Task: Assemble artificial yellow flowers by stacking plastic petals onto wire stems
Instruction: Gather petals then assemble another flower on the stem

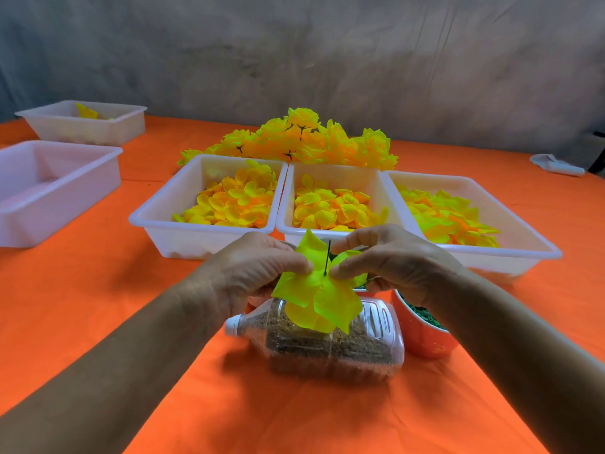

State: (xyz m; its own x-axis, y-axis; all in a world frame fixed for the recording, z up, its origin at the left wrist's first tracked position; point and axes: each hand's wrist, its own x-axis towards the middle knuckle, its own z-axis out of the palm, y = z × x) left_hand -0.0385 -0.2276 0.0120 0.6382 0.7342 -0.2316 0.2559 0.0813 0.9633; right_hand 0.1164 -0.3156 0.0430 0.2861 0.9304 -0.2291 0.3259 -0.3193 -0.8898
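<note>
Head view: a person's left hand [258, 265] and right hand [393, 260] meet above an orange tablecloth [98, 306], each pinching the large yellow petal layer [322, 299] threaded on a thin dark wire stem [327, 257] that stands upright between the thumbs. The petal hangs over a clear plastic bottle [360, 352] lying on its side, white cap [235, 326] to the left, filled with brown grains. Just right of it sits an orange bowl [422, 335] holding green pieces. Beyond the hands, 3 white trays [157, 214] stand side by side with loose yellow petals, and finished yellow flowers [304, 139] lie heaped behind them. 2 more white trays [49, 191] sit far left.
</note>
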